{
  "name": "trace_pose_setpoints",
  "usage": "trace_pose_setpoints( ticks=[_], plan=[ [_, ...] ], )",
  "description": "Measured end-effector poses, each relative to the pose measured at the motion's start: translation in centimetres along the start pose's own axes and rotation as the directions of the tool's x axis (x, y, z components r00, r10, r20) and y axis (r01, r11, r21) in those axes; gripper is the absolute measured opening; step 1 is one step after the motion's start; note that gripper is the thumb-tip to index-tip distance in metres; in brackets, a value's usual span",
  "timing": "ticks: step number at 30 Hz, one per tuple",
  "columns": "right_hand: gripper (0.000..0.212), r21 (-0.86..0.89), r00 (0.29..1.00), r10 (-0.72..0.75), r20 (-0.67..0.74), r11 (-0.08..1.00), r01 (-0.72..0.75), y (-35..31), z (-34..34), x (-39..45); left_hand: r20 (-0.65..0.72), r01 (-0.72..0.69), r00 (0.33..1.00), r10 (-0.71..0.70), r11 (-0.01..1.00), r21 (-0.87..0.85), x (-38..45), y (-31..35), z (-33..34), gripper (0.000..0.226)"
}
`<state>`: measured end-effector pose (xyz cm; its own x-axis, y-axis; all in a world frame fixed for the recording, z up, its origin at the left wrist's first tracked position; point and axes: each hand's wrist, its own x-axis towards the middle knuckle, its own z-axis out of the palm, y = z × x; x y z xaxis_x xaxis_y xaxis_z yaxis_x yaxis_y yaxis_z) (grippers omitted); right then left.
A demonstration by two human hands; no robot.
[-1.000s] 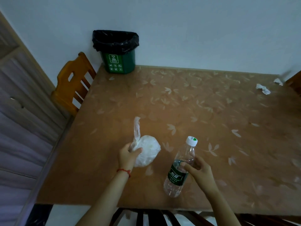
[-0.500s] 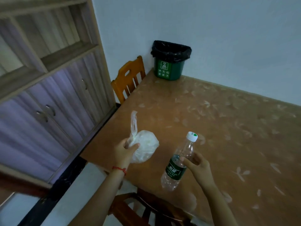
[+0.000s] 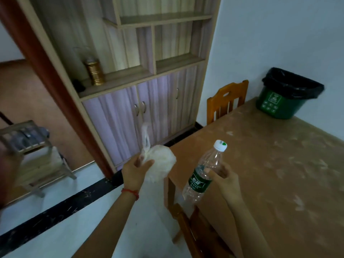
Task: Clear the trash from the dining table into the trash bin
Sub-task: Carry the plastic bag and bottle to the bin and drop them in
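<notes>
My left hand (image 3: 134,172) grips the knotted neck of a white plastic bag (image 3: 162,164), which bulges round and hangs in the air just left of the table's corner. My right hand (image 3: 226,178) holds a clear plastic bottle (image 3: 203,173) with a green label and white cap, tilted, over the table's near-left corner. The green trash bin (image 3: 279,106) with a black liner stands on the far corner of the brown dining table (image 3: 279,174), well beyond both hands.
A wooden chair (image 3: 226,100) stands at the table's left side and another chair (image 3: 193,233) is tucked below the near edge. A tall cabinet (image 3: 141,101) with shelves fills the left wall. A low wooden rack (image 3: 35,155) stands on the floor at far left.
The view has swung far to the left, so the bin now sits at the right. Both hands have lifted the bag and bottle off the table and carried them towards its left corner.
</notes>
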<state>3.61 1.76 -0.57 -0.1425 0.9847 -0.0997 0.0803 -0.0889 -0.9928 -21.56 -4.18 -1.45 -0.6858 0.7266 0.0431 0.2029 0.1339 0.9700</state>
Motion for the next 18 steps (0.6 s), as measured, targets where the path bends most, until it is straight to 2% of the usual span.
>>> trace_pose_setpoints(
  ticks=[8,15,18],
  plan=[
    [0.049,0.016,0.974,0.021,0.227,1.0,-0.025,-1.0,12.5,0.8,-0.247,0.108,0.963,-0.106,0.994,-0.007,1.9,-2.8,-11.3,0.025],
    [0.053,-0.002,0.882,0.099,0.46,0.994,-0.11,0.1,25.5,-0.9,-0.399,0.164,0.902,-0.164,0.986,-0.033,2.2,-6.3,-22.8,0.018],
    [0.043,-0.035,0.843,0.114,0.525,0.993,-0.113,0.7,29.7,-1.8,-0.457,0.19,0.872,-0.177,0.982,-0.018,2.3,-7.7,-26.7,0.025]
  ],
)
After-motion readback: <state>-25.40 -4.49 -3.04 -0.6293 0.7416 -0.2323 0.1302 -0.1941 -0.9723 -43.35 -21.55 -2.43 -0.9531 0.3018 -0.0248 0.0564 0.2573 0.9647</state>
